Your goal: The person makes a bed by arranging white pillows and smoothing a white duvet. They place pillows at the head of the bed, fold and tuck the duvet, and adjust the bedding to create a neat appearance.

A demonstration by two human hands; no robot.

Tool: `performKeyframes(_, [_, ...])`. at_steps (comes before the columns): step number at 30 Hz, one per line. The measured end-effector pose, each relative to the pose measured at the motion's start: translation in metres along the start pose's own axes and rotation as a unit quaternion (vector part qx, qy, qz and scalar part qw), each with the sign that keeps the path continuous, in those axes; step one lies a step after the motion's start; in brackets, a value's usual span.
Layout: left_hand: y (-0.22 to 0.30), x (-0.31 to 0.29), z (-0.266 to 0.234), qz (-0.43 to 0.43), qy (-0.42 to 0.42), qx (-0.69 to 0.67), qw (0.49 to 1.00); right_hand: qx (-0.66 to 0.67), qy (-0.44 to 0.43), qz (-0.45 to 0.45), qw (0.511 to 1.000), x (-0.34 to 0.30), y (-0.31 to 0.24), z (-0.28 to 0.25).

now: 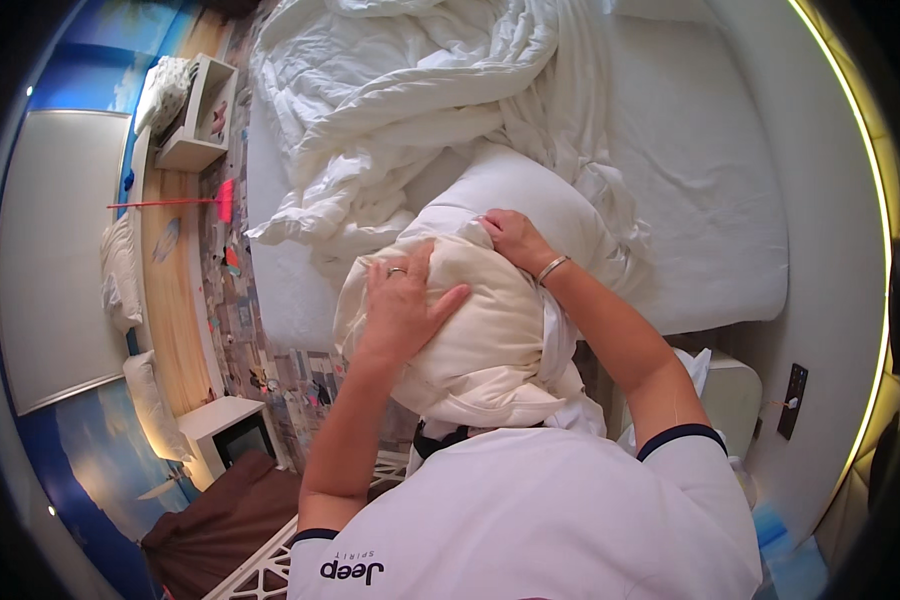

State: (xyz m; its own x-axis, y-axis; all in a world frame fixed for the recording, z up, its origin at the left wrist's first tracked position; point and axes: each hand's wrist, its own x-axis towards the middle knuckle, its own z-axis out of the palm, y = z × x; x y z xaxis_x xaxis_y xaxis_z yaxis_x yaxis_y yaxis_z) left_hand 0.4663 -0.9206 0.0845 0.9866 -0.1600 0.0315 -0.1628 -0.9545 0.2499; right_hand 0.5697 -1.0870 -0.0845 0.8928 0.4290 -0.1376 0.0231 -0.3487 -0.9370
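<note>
A plump cream pillow [490, 310] is propped against the front of my body, partly wrapped in white cloth. My left hand [402, 300], with a ring on it, lies flat on the pillow's left side, thumb spread away from the fingers. At the pillow's far edge my right hand [515, 240], below a bracelet, has its fingers curled on the white pillowcase [455, 222]; the fingertips are partly hidden in the folds. Just beyond, a smooth white pillow [530, 190] rests on the bed, touching the cream one.
A rumpled white duvet [370, 120] covers the far left of the bed, whose white sheet [695, 180] shows at right. Close by at the right stands a pale cabinet [735, 400] against the wall. A white shelf unit [195, 130] and brown cloth [230, 520] are at left.
</note>
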Motion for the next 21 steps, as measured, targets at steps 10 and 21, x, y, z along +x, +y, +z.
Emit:
performKeyframes(10, [-0.082, -0.036, 0.052, -0.171, -0.022, -0.261, 0.95, -0.024, -0.02, 0.001, 1.0, -0.125, 0.014, 0.006])
performKeyframes(21, [-0.157, -0.063, 0.041, -0.196, 0.069, -0.476, 0.854, -0.106, 0.14, 0.106, 0.979, -0.207, -0.027, 0.148])
